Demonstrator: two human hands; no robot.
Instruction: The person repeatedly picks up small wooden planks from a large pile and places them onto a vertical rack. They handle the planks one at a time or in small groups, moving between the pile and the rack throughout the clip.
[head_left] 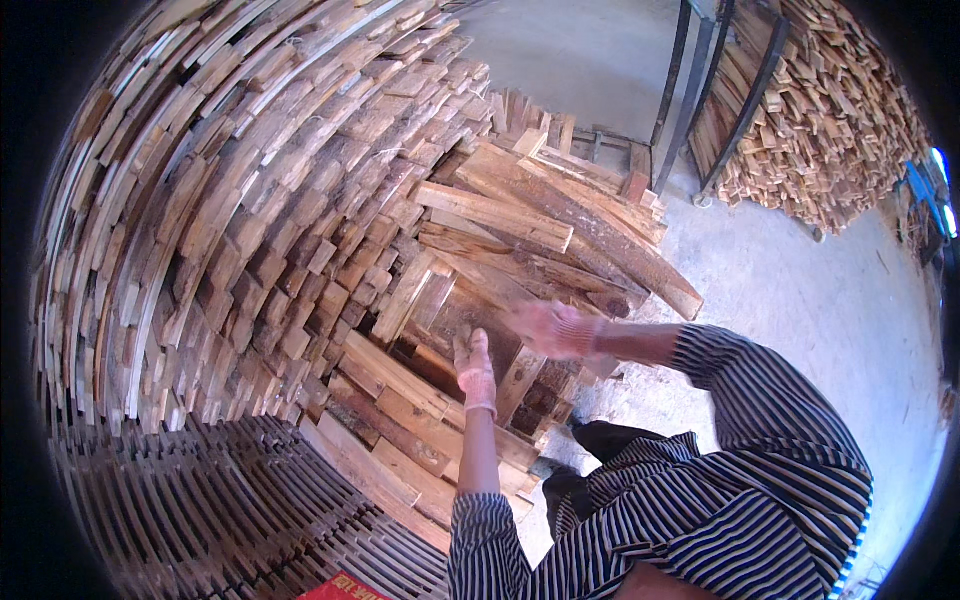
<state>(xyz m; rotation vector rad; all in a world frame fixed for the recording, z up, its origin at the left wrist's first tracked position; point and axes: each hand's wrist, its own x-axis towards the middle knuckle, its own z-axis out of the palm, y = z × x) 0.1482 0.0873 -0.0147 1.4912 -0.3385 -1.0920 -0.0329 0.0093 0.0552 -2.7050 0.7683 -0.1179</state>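
Note:
My left hand (474, 370), in a pinkish glove, is over the low wood pile in the middle. Its fingers stretch forward, a little apart, at a brown board (455, 308); whether they press on it is unclear. My right hand (550, 330), gloved alike, reaches in from the right above the same pile. Motion smears its fingers, so their grip cannot be made out. Around both hands lie rough planks: a pale one (495, 215) on top at the far side, a long brown one (620, 255) slanting to the right, and light ones (395, 375) at the near left.
A tall stack of wood slats (250, 190) rises along the left. Dark, evenly spaced slats (230, 500) fill the lower left, beside a red object (342, 588). Beyond the concrete floor (740, 260) stand a metal frame (690, 90) and another wood stack (830, 110).

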